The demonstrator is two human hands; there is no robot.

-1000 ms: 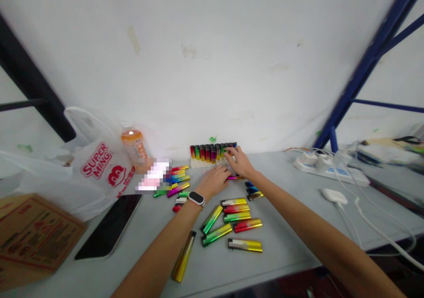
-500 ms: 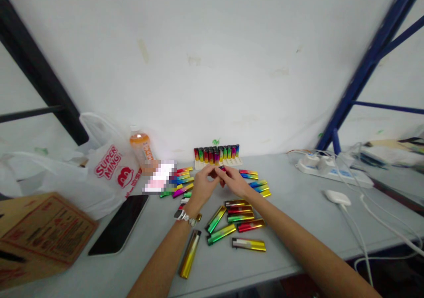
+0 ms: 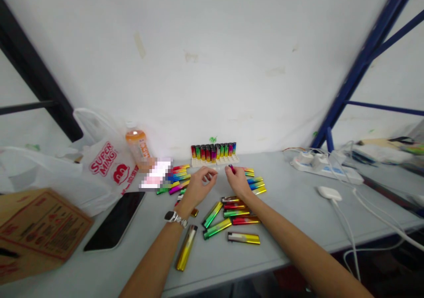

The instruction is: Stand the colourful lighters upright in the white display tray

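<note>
My right hand [image 3: 238, 182] is closed around a lighter [image 3: 232, 169], and only its dark purple end shows above the fingers. To its left my left hand [image 3: 199, 185], with a watch at the wrist, is held over the table with bent fingers apart from the thumb and nothing between them. Just behind both hands stands a white rack [image 3: 228, 160] with several shiny coloured lighters upright in it, some of its front holes bare. Nearer to me lie loose lighters, among them a green-gold one [image 3: 217, 228], a red-gold one [image 3: 245, 220] and a yellow one [image 3: 187, 248].
On the left are a black phone [image 3: 115, 220], a cardboard box [image 3: 43, 231], a white plastic bag [image 3: 99, 174] and an orange drink bottle [image 3: 136, 143]. A power strip [image 3: 326, 170] and a white charger [image 3: 329, 193] with cables lie at right. A wall closes the back.
My hands, together before, have moved apart. The left has let go and opened, while the right keeps the lighter. The whole view has shifted slightly.
</note>
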